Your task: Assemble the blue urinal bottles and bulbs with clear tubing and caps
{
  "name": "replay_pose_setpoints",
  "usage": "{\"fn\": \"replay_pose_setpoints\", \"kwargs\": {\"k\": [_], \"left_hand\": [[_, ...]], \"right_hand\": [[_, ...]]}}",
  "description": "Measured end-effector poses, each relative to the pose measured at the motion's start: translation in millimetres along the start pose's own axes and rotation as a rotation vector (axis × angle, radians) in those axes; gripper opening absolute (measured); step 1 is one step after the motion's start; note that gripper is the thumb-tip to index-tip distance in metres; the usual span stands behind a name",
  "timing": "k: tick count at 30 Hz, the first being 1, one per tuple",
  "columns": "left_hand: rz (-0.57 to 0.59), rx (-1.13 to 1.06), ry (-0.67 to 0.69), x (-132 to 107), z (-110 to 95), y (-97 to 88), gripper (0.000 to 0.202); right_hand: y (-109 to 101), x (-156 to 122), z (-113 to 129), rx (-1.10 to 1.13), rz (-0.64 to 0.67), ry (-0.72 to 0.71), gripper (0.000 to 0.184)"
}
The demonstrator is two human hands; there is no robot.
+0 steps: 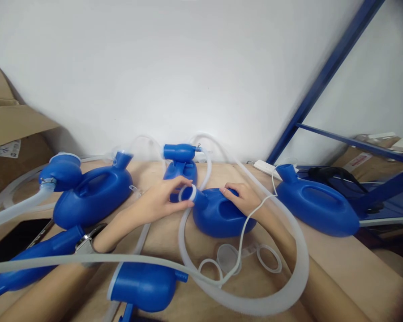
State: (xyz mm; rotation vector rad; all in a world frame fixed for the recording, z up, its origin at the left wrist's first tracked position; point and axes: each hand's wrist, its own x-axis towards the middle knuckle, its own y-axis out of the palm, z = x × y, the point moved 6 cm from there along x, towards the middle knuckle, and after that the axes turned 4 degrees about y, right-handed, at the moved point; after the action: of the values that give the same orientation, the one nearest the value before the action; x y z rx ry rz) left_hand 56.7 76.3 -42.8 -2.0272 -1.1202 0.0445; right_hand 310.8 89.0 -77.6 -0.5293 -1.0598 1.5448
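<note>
A blue plastic jug (218, 219) with a handle lies on its side in the middle of the tan table (339, 264). My left hand (161, 201) pinches a translucent white ring (187, 193) at the jug's neck, fingers curled round it. Resting on the jug's handle, my right hand (240, 197) holds the body with bent fingers. A thick translucent hose (289, 286) loops round the jug and over my right forearm. A watch (85, 241) sits on my left wrist.
Similar blue jugs lie at left (94, 197), at right (317, 205) and behind (180, 167). A blue bulb part (143, 286) lies near me. Loose clear rings and a cap (228, 257) sit in front. Cardboard box (10, 129) at left, blue shelf frame (325, 76) at right.
</note>
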Motion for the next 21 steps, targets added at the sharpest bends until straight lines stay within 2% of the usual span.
{"fn": "replay_pose_setpoints", "kwargs": {"k": [4, 11, 16, 21], "left_hand": [[0.029, -0.021, -0.001, -0.5, 2.2, 1.9, 0.066], [0.052, 0.119, 0.142, -0.6, -0.1, -0.3, 0.050], [0.100, 0.209, 0.175, -2.9, -7.1, -1.6, 0.049], [0.140, 0.224, 0.154, -6.3, -12.9, -0.8, 0.047]], "right_hand": [[-0.2, 0.4, 1.0, 0.003, 0.004, 0.000, 0.050], [-0.4, -0.4, 0.8, -0.001, -0.009, -0.007, 0.051], [0.3, 0.0, 0.8, 0.009, 0.005, -0.007, 0.054], [-0.2, -0.2, 1.3, 0.001, -0.007, -0.004, 0.052]]}}
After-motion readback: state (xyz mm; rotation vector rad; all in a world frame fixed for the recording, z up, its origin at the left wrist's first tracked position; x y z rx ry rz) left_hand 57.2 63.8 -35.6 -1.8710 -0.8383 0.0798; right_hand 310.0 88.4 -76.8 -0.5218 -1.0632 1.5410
